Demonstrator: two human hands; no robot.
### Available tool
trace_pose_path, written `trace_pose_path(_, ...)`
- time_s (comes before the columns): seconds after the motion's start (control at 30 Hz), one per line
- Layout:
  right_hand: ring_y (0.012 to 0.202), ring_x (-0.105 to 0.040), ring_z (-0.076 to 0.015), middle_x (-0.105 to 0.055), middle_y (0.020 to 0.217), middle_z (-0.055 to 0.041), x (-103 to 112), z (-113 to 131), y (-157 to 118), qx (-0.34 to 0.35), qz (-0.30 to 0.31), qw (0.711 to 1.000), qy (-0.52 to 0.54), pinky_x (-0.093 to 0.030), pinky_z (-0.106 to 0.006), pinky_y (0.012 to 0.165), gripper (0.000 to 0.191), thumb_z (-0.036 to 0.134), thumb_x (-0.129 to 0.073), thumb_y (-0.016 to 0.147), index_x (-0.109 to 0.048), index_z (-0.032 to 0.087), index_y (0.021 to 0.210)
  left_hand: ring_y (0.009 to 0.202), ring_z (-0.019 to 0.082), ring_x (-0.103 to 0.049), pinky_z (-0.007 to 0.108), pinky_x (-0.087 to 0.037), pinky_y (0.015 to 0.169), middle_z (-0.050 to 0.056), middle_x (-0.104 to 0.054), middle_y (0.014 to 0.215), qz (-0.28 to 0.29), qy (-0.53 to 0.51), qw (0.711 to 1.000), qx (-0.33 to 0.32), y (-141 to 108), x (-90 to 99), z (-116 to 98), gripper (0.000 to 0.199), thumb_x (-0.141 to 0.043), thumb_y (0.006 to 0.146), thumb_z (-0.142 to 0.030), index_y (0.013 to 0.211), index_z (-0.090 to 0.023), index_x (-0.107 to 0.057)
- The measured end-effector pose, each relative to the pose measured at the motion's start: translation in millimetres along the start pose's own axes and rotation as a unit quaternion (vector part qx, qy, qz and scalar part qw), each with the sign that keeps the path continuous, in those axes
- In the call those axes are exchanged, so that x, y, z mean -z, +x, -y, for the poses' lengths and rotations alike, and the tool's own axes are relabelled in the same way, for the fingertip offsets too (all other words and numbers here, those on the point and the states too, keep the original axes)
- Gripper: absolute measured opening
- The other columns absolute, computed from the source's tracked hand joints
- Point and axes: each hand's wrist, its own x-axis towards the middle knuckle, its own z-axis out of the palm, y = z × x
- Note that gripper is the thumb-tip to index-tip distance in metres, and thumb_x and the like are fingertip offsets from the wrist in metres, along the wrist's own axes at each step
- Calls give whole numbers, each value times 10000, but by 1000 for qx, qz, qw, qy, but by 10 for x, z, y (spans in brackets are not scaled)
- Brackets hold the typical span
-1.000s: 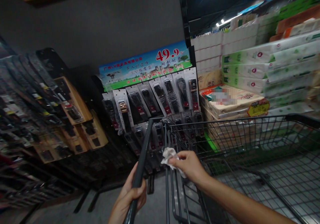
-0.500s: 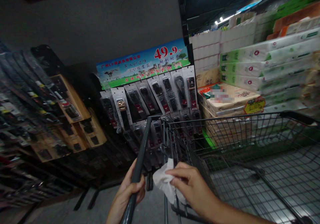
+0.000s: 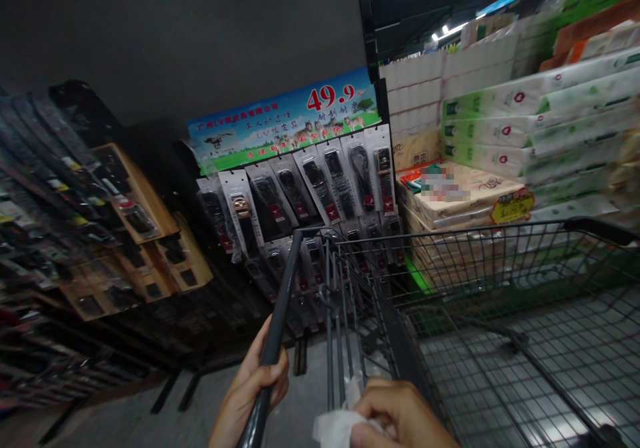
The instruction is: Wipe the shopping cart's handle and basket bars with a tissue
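My left hand (image 3: 255, 378) is wrapped round the dark handlebar (image 3: 278, 321) of a wire shopping cart (image 3: 480, 301). Lower and to the right, my right hand (image 3: 400, 411) pinches a crumpled white tissue (image 3: 340, 428) against the thin upright bars (image 3: 333, 328) at the cart's near end. Part of the tissue and the right fingertips run past the bottom edge or are hidden behind the hand. The cart's basket spreads to the right, and bare floor shows through its wire mesh.
Packaged belts (image 3: 317, 181) hang on a rack beyond the handlebar, under a blue-green sign (image 3: 285, 121). Further belts and wooden display boxes (image 3: 135, 201) stand at the left. Stacked paper packs (image 3: 485, 128) rise behind the cart, with a beige pack pile (image 3: 465, 195) nearer.
My right hand has slid down and toward me along the bars, taking the tissue with it. My left hand keeps its place on the handlebar.
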Motion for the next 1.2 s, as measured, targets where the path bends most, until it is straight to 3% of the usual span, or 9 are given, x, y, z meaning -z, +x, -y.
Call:
trace_pose_path(0.1, 607, -490, -128, -551, 638, 4, -39, 94, 110, -60, -41, 996, 48, -340, -229, 540, 175, 351, -636, 750, -663, 189, 690, 429, 63, -336, 234, -197, 426, -59, -502, 581, 0, -5, 1000, 5, -2, 1, -1, 837, -621, 736, -173, 1447, -163, -179)
trace_pose_path(0.2, 567, -458, -113, -510, 598, 27, -44, 194, 232, -76, -71, 989, 104, -318, -215, 508, 163, 339, -632, 731, -587, 189, 684, 425, 65, -355, 234, -205, 429, -56, -510, 580, -3, -4, 1000, 7, -7, -1, -8, 851, -624, 735, -172, 1453, -161, -168)
trace_pose_path(0.4, 515, -422, -89, -456, 568, 84, 52, 246, 519, -28, -147, 975, 164, -282, -190, 484, 198, 279, -627, 701, -489, 225, 832, 438, 64, -347, 237, -218, 439, -49, -515, 598, -8, -5, 1000, 9, -15, -27, -28, 856, -625, 736, -160, 1460, -163, -169)
trace_pose_path(0.6, 554, -424, -95, -464, 556, 51, 201, 303, 774, 22, -154, 984, 84, -304, -213, 528, 62, 217, -586, 698, -567, 179, 652, 430, 66, -339, 238, -208, 430, -54, -505, 586, -1, 2, 1000, -1, -9, -42, -31, 867, -627, 736, -180, 1457, -136, -148)
trace_pose_path(0.7, 588, -454, -108, -516, 600, 26, 195, 312, 737, 21, -133, 986, 103, -323, -225, 541, 112, 253, -578, 717, -614, 167, 657, 417, 66, -336, 240, -203, 423, -56, -500, 580, 3, 8, 1000, -4, -5, -34, -27, 868, -626, 731, -176, 1457, -135, -152)
trace_pose_path(0.87, 592, -520, -119, -623, 710, 0, 169, 310, 368, -43, -32, 991, 126, -361, -229, 536, 238, 207, -609, 674, -681, 166, 898, 435, 73, -364, 230, -214, 424, -55, -498, 585, 9, 6, 1000, -6, -5, -35, -23, 831, -612, 740, -171, 1448, -145, -177)
trace_pose_path(1.0, 866, -610, -178, -674, 973, -36, 218, 327, 45, -31, 24, 995, 93, -462, -285, 750, 466, 122, -625, 625, -657, 220, 1079, 433, 70, -346, 226, -220, 422, -62, -494, 579, 8, 10, 1000, -12, -10, -35, -19, 825, -599, 743, -159, 1444, -131, -164)
trace_pose_path(1.1, 951, -594, -185, -656, 1055, -36, 228, 317, -37, -28, 41, 997, 66, -450, -306, 836, 458, 108, -654, 631, -677, 245, 1068, 444, 70, -339, 226, -234, 427, -63, -488, 580, 4, 13, 1000, -10, -10, -30, -14, 797, -582, 755, -146, 1440, -129, -177)
trace_pose_path(1.2, 882, -584, -167, -651, 936, -18, 197, 300, 23, 6, 42, 999, 17, -435, -284, 797, 378, 111, -705, 639, -719, 241, 994, 431, 71, -329, 231, -218, 415, -65, -487, 565, 5, 14, 1000, -10, -3, -24, -7, 803, -581, 742, -148, 1437, -121, -178)
